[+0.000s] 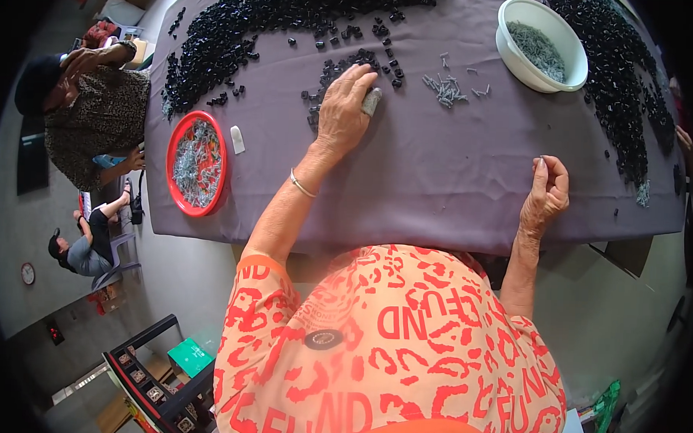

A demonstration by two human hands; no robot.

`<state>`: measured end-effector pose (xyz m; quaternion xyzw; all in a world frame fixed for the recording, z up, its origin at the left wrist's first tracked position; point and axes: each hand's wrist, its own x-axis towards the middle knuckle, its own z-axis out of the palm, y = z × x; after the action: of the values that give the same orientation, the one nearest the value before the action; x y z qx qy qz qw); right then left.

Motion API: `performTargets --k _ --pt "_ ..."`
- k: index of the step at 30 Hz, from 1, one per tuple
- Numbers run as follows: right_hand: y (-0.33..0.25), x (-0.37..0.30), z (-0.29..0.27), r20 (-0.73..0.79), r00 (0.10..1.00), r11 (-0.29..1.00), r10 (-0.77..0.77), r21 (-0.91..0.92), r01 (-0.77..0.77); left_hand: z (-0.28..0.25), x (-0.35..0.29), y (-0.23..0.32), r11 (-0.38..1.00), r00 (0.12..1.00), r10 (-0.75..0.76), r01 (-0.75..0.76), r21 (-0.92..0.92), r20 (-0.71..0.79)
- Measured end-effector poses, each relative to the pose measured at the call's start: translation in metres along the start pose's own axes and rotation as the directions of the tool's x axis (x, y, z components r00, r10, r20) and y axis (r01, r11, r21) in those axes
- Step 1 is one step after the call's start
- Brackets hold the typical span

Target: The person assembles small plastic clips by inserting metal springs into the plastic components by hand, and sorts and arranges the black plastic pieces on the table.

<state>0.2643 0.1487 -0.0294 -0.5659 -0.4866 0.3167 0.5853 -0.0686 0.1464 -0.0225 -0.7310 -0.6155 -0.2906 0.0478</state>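
My left hand (pixel 344 113) lies palm down with its fingers stretched out over a small cluster of black plastic pieces (pixel 311 107). A grey wrap (pixel 372 102) covers its thumb, and a bracelet (pixel 302 184) rings the wrist. Above the cloth near the table's front edge, my right hand (pixel 546 194) has its thumb and forefinger pinched together. Whatever that pinch may hold is too small to make out. Between the hands, farther back, a loose pile of small grey screw-like pins (pixel 445 90) rests on the purple-grey tablecloth (pixel 439 174).
A large heap of black pieces (pixel 215 51) spreads across the far left, another (pixel 618 96) down the right. A white bowl (pixel 509 50) of grey pins stands far right. At left are a red basket (pixel 173 165) of pins and a white strip (pixel 237 139). A person (pixel 94 116) sits beyond.
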Motion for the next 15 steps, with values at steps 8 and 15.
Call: performTargets --k 8,15 --pt "-0.004 -0.001 0.001 0.013 1.0 0.996 -0.025 -0.083 0.026 0.017 0.033 0.022 0.992 0.995 0.053 -0.061 0.107 0.079" --pt "0.0 -0.001 -0.001 0.02 1.0 0.999 0.002 -0.051 -0.001 -0.002 -0.019 0.061 0.987 0.97 -0.021 -0.018 0.159 0.242"
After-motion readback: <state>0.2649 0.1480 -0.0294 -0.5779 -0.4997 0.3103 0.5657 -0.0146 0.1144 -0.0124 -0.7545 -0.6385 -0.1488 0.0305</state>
